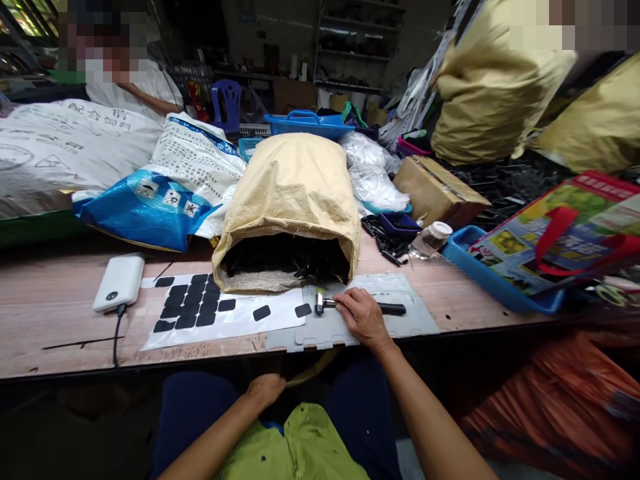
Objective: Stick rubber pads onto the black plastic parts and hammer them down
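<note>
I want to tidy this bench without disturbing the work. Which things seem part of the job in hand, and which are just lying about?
Likely in use:
hammer, in the right hand
grey board beneath it
open sack of black pieces
sheet of black patches, perhaps

Probably just lying about:
white device with cable
lidded jar
cardboard box

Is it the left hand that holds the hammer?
No, the right hand grips the hammer, while the left hand is at the lap, beyond the near edge of the table.

yellow-green top (dark spot low) | navy legwear | forearms bare
</note>
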Action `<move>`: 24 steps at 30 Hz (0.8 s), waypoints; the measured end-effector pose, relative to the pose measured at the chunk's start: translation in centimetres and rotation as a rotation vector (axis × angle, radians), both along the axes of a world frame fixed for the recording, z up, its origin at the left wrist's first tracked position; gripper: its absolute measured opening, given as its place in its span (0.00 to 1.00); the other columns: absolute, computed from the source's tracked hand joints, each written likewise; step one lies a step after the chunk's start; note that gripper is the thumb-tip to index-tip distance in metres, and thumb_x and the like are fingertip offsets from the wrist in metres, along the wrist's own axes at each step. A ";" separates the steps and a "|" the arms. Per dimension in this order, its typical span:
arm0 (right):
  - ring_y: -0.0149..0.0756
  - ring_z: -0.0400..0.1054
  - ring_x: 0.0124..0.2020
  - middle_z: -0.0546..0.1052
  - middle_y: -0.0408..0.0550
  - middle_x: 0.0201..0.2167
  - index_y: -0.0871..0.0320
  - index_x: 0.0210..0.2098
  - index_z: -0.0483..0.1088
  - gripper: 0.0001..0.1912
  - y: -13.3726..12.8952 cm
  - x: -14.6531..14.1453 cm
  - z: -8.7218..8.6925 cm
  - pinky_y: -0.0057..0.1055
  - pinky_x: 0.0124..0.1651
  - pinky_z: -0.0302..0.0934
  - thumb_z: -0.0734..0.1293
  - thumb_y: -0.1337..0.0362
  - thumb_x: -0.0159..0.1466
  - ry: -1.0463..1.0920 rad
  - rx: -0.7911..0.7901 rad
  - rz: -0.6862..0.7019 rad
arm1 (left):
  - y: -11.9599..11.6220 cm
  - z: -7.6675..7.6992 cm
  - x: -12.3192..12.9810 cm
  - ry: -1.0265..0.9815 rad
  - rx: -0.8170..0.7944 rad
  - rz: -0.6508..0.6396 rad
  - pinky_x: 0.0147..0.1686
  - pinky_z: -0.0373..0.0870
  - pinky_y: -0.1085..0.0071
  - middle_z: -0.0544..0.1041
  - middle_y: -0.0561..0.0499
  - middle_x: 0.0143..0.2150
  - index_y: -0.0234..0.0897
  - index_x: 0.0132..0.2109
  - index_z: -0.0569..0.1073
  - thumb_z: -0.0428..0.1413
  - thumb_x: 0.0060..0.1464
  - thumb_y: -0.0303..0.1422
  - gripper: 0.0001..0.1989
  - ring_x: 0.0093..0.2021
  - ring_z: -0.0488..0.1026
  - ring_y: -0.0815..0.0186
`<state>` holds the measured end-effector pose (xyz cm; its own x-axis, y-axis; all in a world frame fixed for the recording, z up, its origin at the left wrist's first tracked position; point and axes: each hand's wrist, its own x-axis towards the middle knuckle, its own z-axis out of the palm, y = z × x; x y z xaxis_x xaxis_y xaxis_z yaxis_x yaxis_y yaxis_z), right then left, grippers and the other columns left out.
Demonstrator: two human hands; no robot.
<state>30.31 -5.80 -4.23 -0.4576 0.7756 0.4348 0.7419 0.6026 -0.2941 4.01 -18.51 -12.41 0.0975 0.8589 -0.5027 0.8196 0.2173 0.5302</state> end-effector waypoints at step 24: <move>0.39 0.64 0.41 0.73 0.48 0.38 0.53 0.48 0.76 0.09 0.0 -0.1 0.2 0.36 0.46 0.60 0.65 0.64 0.70 0.005 0.010 -0.015 | 14.6 12.0 -0.6 0.109 0.683 0.149 0.43 0.64 0.62 0.79 0.48 0.40 0.40 0.40 0.78 0.62 0.56 0.40 0.09 0.45 0.69 0.54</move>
<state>30.21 -5.82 -4.06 -0.4440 0.7777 0.4451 0.7493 0.5946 -0.2914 3.37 -3.93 -0.41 -0.0655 0.9860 0.1532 0.8631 -0.0211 0.5047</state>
